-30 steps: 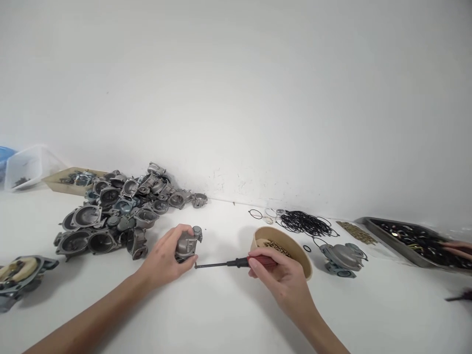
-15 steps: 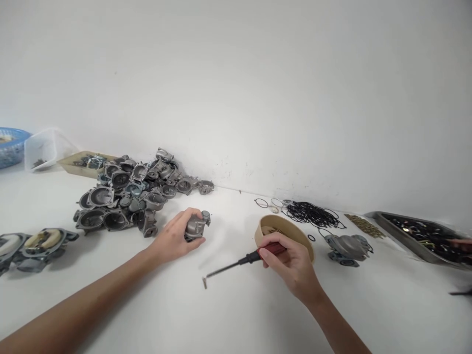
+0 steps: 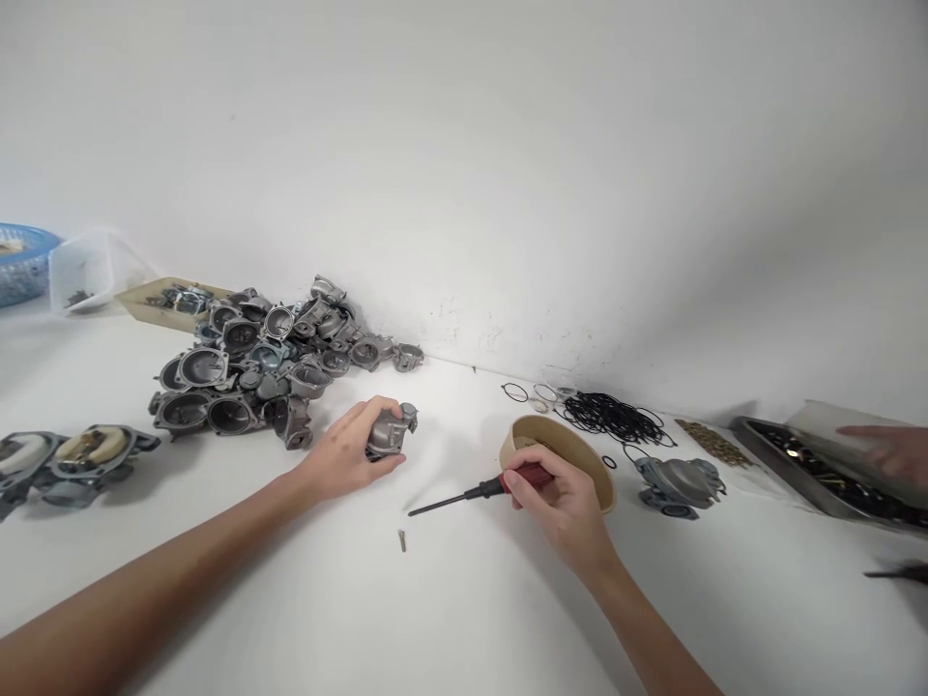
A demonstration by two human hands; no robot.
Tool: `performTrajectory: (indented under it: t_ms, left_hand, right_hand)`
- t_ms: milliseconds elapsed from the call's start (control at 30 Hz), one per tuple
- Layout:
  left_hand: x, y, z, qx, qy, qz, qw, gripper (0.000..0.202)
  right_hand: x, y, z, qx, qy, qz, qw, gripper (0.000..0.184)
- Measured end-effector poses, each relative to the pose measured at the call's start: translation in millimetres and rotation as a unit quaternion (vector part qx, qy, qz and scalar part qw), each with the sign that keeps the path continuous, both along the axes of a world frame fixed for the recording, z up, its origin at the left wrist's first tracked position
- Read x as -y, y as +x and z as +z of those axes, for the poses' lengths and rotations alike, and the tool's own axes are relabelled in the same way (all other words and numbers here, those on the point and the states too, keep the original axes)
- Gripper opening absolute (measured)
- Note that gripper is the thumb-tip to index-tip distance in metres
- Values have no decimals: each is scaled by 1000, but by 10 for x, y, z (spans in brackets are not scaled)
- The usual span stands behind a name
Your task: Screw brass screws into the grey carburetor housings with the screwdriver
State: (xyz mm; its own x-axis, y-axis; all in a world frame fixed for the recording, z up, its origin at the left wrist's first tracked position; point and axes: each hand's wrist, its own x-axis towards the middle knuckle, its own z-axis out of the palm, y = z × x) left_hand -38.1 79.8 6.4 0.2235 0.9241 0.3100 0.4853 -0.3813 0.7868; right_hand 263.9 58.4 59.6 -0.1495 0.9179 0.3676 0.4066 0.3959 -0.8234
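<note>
My left hand (image 3: pixel 352 449) is wrapped round a grey metal carburetor bowl (image 3: pixel 388 432) standing on the white table. In my right hand (image 3: pixel 562 498) is a screwdriver (image 3: pixel 464 497) with a red and black handle, its shaft pointing left. Just below its tip, apart from it, a small screw (image 3: pixel 402 540) lies on the table. Behind my right hand stands a round beige container (image 3: pixel 526 430), its contents partly hidden. Right of it sits a carburetor (image 3: pixel 680 483), with a small black O-ring (image 3: pixel 610 462) between them.
Several metal bowls are heaped (image 3: pixel 239 372) at left, with carburetor bodies with floats (image 3: pixel 91 449) nearer. At right lie black rubber rings (image 3: pixel 609 418), brass-coloured small parts (image 3: pixel 710 442) and a dark tray (image 3: pixel 783 464). Another person's hand (image 3: pixel 895 449) is over the tray.
The screwdriver tip has lifted away from the screw, which now lies apart from it. My left hand keeps its hold on the bowl. The other person's hand shows more, above the tray.
</note>
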Motion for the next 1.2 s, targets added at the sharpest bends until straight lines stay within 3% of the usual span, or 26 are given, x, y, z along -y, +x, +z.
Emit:
performTrajectory:
  t_ms: [600, 1200]
  left_hand:
    - [-4, 5, 0, -9, 3, 8, 1000, 42]
    - [-12, 4, -35, 8, 10, 5, 1000, 42]
  right_hand:
    - [-86, 40, -115, 19, -14, 61, 998, 21]
    - [26, -8, 26, -30, -27, 33, 999, 24]
